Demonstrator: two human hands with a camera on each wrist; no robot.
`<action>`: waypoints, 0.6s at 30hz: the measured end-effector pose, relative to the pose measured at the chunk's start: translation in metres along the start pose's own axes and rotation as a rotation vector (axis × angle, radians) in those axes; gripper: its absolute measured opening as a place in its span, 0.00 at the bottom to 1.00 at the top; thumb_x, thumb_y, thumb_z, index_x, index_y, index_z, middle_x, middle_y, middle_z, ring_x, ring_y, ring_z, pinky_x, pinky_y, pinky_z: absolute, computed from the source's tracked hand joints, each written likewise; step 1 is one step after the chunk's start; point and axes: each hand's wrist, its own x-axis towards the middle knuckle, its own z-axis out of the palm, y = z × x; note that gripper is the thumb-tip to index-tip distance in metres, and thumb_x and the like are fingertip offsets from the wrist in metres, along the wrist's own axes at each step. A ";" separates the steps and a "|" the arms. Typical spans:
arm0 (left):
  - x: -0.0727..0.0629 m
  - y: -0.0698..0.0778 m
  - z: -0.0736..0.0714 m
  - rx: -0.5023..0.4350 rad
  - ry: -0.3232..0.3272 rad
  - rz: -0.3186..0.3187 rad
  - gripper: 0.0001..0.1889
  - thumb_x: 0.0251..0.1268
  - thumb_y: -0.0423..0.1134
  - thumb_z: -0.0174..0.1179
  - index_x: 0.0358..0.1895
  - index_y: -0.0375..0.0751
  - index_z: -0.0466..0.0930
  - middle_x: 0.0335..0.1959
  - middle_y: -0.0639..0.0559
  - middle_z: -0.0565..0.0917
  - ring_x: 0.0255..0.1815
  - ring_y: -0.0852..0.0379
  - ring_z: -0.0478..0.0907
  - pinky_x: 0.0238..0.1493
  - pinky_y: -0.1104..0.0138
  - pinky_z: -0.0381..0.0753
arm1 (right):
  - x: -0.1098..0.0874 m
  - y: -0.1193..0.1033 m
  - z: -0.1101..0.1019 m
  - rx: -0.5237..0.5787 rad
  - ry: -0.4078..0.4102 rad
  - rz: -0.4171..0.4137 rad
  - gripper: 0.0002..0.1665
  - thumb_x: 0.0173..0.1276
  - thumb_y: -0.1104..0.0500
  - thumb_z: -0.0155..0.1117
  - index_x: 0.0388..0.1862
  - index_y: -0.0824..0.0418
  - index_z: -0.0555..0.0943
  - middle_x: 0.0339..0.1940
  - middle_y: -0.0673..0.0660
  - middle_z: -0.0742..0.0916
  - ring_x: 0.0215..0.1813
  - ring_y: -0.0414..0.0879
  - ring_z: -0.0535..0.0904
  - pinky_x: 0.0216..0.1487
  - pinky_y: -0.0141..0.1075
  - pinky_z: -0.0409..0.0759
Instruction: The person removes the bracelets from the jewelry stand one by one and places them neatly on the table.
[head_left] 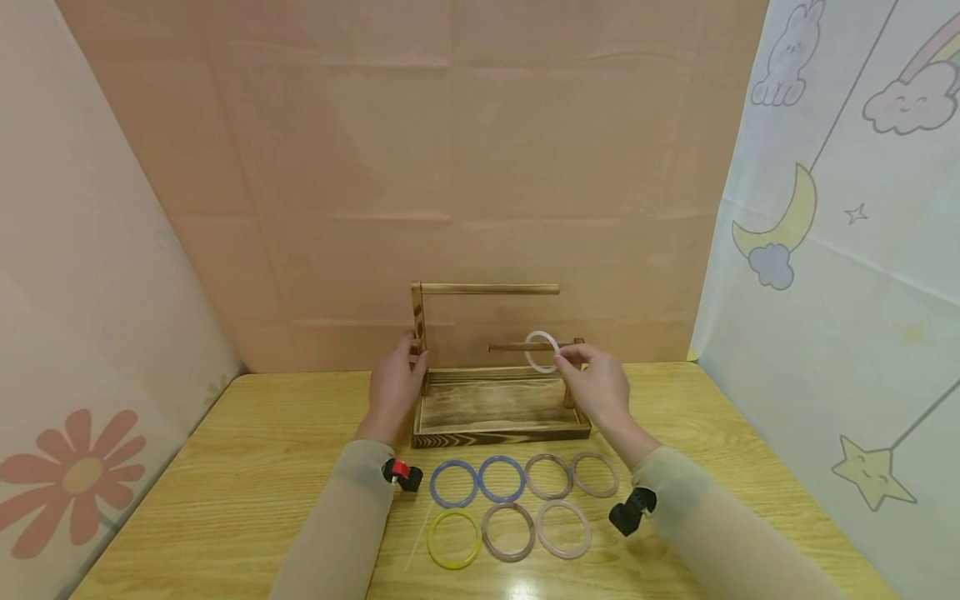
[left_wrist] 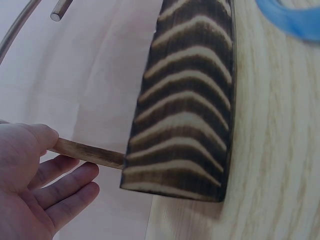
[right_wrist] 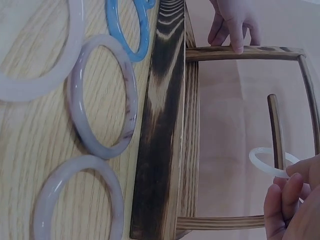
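A wooden bangle rack (head_left: 501,435) stands on the table, with a tall left post carrying a long upper rod (head_left: 487,289) and a short right post carrying a lower rod (head_left: 510,347). My left hand (head_left: 395,383) grips the left post (left_wrist: 90,153) between thumb and forefinger, the other fingers loosely bent. My right hand (head_left: 600,385) pinches the edge of a white bangle (head_left: 528,364) with thumb and fingertips. In the right wrist view that bangle (right_wrist: 260,164) encircles the lower rod (right_wrist: 276,125); part of it is hidden by the fingers.
In front of the rack lie several bangles in two rows: blue bangles (head_left: 477,483), a yellow bangle (head_left: 431,550), greyish-brown bangles (head_left: 533,533) and a pale pink bangle (head_left: 588,542). Patterned cloth walls (head_left: 825,333) flank the table (head_left: 285,450), and a plain cloth (head_left: 360,167) hangs behind.
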 end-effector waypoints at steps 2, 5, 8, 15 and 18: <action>0.000 0.000 0.000 -0.004 -0.001 0.000 0.26 0.88 0.44 0.61 0.78 0.36 0.73 0.60 0.38 0.89 0.48 0.42 0.92 0.40 0.47 0.90 | 0.001 -0.001 0.002 0.001 -0.004 0.000 0.14 0.82 0.49 0.71 0.55 0.56 0.93 0.50 0.56 0.94 0.37 0.52 0.81 0.32 0.43 0.71; 0.002 -0.002 0.001 -0.013 -0.003 0.002 0.25 0.88 0.43 0.61 0.79 0.36 0.73 0.61 0.38 0.89 0.49 0.42 0.92 0.41 0.47 0.90 | 0.002 -0.005 0.005 0.003 -0.004 -0.004 0.15 0.82 0.48 0.71 0.55 0.55 0.93 0.51 0.55 0.94 0.44 0.55 0.85 0.37 0.45 0.75; 0.004 -0.004 0.002 -0.015 -0.003 0.005 0.25 0.88 0.43 0.60 0.79 0.36 0.73 0.61 0.38 0.89 0.48 0.42 0.92 0.40 0.47 0.90 | 0.003 -0.009 0.008 0.012 -0.003 -0.019 0.16 0.82 0.48 0.71 0.55 0.57 0.93 0.51 0.55 0.94 0.49 0.55 0.87 0.41 0.46 0.78; 0.008 -0.008 0.003 -0.013 -0.009 0.008 0.26 0.88 0.44 0.60 0.79 0.36 0.72 0.61 0.37 0.89 0.48 0.41 0.92 0.39 0.47 0.90 | 0.006 -0.017 0.018 0.023 -0.008 -0.013 0.15 0.81 0.48 0.72 0.55 0.55 0.94 0.51 0.54 0.94 0.38 0.52 0.82 0.35 0.44 0.75; 0.010 -0.009 0.003 -0.023 -0.013 0.007 0.26 0.88 0.44 0.60 0.79 0.36 0.72 0.61 0.37 0.89 0.48 0.41 0.92 0.40 0.47 0.90 | 0.006 -0.021 0.022 0.022 -0.011 -0.006 0.14 0.81 0.48 0.72 0.55 0.54 0.94 0.52 0.54 0.94 0.36 0.51 0.82 0.32 0.43 0.74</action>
